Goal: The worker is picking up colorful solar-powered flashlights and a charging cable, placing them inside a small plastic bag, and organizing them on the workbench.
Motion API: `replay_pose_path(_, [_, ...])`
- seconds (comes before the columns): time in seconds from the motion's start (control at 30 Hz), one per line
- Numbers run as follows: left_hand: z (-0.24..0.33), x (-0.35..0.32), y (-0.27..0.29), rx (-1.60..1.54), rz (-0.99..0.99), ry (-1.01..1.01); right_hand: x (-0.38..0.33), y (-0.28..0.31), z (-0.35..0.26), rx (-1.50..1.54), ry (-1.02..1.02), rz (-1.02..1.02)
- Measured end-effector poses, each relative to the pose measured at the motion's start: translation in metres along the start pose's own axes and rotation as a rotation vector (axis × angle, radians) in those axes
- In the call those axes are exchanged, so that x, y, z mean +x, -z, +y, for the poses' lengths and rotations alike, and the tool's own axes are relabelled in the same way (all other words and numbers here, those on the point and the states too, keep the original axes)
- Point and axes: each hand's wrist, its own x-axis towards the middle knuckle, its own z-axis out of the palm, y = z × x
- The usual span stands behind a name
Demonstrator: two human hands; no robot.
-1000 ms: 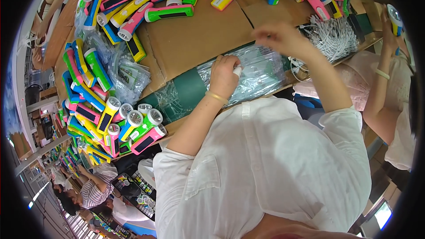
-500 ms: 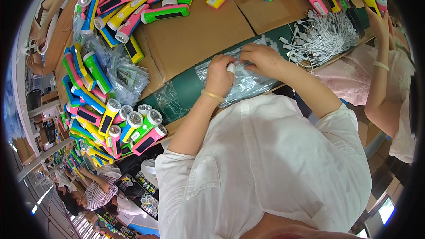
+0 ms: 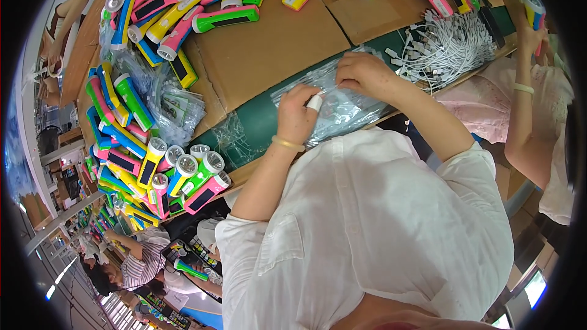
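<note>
My 2 hands are over the stack of clear plastic bags, which lies flat on the green table right in front of my white shirt. My left grip rests at the near left part of the stack, fingers bent and the thumb, in its white cover, pointing across the plastic; my right grip is at the far side, fingers curled down toward the same bags. The tips of my 2 grips are near each other but apart, and I cannot tell whether either is pinching a film or only touching it. As for how far along things are, I judge that the handling of these bags is at an early point: they look flat, and I see no torch inside any of them. The loose torches heaped to my left are out of any wrapping I can make out, as is the green torch on the cardboard sheet beyond my hands. The white cables lie in a tangled pile to my right, also unpacked. Near the left heap are clear packets with green-and-white sheets visible through them; whether those are finished, I cannot tell.
</note>
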Motion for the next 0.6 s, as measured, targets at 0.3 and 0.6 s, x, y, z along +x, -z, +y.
replay_pose_path(0.3, [0.005, -0.022, 0.018, -0.161, 0.057, 0.204, 0.018, -0.01, -0.022, 0.221, 0.23, -0.014])
replay_pose_path(0.6, [0.006, -0.033, 0.024, -0.227, 0.104, 0.25, 0.019, -0.012, -0.014, 0.24, 0.167, -0.117])
